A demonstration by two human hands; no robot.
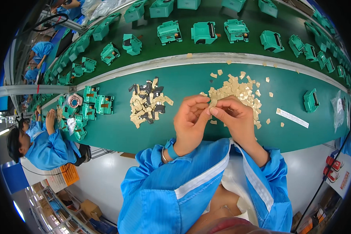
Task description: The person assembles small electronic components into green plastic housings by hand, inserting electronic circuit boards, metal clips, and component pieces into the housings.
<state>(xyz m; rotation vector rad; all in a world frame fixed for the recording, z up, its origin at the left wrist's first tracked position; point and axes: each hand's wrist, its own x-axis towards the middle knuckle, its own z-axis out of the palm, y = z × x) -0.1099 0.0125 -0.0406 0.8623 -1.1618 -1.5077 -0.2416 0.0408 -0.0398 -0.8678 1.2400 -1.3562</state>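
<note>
Both hands meet over the green worktable [148, 138], fingertips pinched together. Between them is a small beige piece [213, 102], mostly covered by the fingers. My left hand [191, 123] has its fingers curled around it, and my right hand [236, 117] pinches it with thumb and forefinger. Just beyond my hands spreads a loose heap of flat beige pieces [232, 86], with some scattered around it. To the left lies a second pile [148, 102], where small black parts are mixed with beige pieces.
Green plastic housings stand in rows on a belt [140, 58] behind a metal rail [171, 61]. More housings [104, 104] and a tape roll [74, 100] are at the left. At right lie a white printed strip [292, 118] and one housing [311, 100]. A co-worker [50, 146] sits at left.
</note>
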